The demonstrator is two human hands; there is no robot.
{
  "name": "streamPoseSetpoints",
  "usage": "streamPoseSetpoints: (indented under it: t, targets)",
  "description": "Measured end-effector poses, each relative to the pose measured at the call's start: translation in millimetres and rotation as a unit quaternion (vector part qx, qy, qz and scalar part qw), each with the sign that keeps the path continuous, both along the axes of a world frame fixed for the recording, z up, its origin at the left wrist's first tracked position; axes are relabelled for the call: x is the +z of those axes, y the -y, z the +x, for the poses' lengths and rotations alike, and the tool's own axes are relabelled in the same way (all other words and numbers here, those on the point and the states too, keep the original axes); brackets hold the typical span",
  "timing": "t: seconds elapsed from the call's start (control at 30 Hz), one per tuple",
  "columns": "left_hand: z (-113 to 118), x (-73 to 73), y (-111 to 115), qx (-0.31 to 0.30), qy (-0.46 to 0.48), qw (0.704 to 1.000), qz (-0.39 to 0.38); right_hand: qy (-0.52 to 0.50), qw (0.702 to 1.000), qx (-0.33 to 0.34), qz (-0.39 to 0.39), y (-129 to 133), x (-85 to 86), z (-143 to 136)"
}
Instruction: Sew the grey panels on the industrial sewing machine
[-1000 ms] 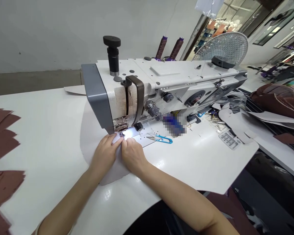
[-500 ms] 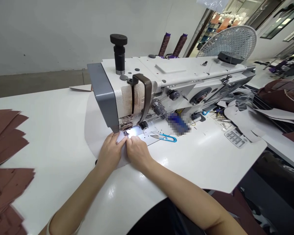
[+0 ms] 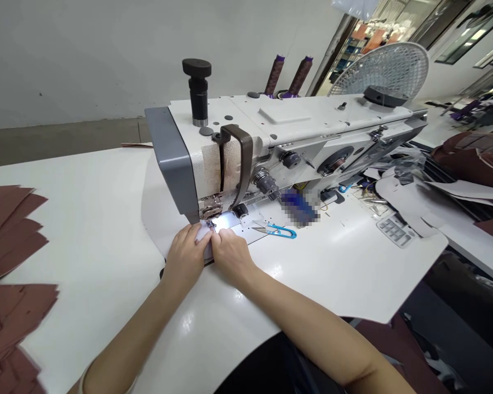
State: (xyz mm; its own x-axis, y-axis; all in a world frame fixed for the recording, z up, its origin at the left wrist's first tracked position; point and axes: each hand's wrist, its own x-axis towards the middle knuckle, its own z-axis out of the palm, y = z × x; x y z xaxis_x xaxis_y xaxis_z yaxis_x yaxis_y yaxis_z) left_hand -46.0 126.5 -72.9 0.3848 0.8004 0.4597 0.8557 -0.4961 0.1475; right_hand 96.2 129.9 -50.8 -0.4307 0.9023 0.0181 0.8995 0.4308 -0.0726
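White table (image 3: pixel 86 208) by a grey wall — both hands (image 3: pixel 184 258) (grips closed) pinch white fabric (image 3: pixel 158 219) at the sewing machine (image 3: pixel 271 142).

No legible text, brand or number detected. Label on sewing machine (image 3: pixel 296 137), below the tension knob, is blurred out; nothing can be read.

Glossy smooth white table (image 3: pixel 107 230); matt white cloth piece (image 3: pixel 158 219); shiny metal presser foot (image 3: pixel 211 210); blue plastic-handled thread snips (image 3: pixel 277 230).

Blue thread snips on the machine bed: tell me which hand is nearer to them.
Right. The right hand lies just left of the blue thread snips; the left hand sits farther left, beyond the right hand.
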Motion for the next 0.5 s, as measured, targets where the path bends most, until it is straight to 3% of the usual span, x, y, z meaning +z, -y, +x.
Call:
streamPoseSetpoints:
  t: [0.23, 0.5]
  targets:
    - [7.8, 5.0, 7.3, -0.022, -0.04, 0.995, 0.085, 0.01, 1.0, 0.008, -0.014, 1.2, 5.6, 0.6]
    - [0.5, 0.2, 1.6, -0.006, -0.066, 0.993, 0.099, -0.012, 1.0, 0.005, -0.007, 0.0, 1.2, 2.3]
